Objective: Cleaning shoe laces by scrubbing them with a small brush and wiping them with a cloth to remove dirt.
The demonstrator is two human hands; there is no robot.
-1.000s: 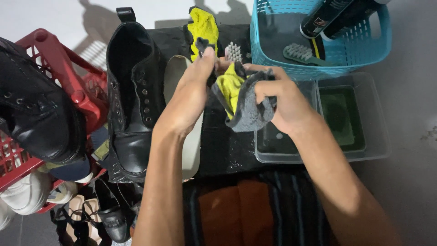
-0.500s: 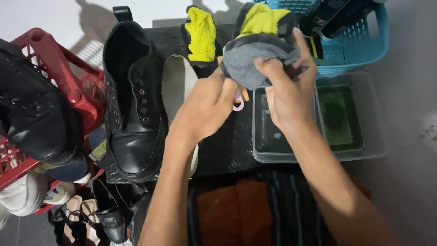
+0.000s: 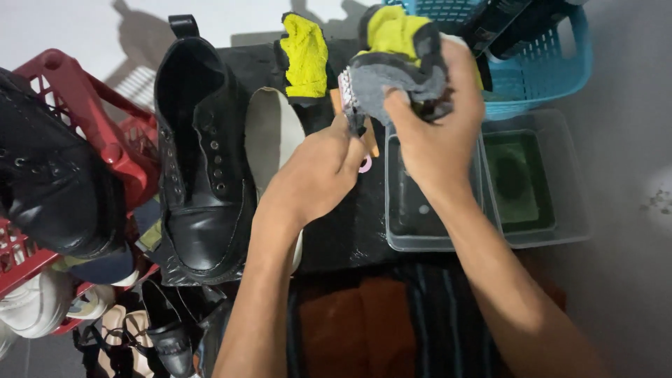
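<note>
My right hand (image 3: 437, 133) grips a bunched grey and yellow cloth (image 3: 400, 63), held up over the far side of a clear plastic tub (image 3: 455, 238). My left hand (image 3: 315, 175) sits just below and left of the cloth, with its fingers closed on a small brush with pale bristles (image 3: 348, 94). Left of the hands, a black leather boot (image 3: 199, 154) lies on a dark surface, with a white insole (image 3: 269, 129) beside it. A second yellow and black cloth (image 3: 304, 56) lies at the far edge.
A blue plastic basket (image 3: 546, 66) with dark items stands at the back right. A red plastic rack (image 3: 105, 140) on the left holds another black boot (image 3: 49, 182). Several pairs of shoes (image 3: 126, 329) lie on the floor at lower left.
Both hands have lifted the grey and yellow cloth up and away from me, toward the basket. My left hand has shifted from the cloth to the small brush.
</note>
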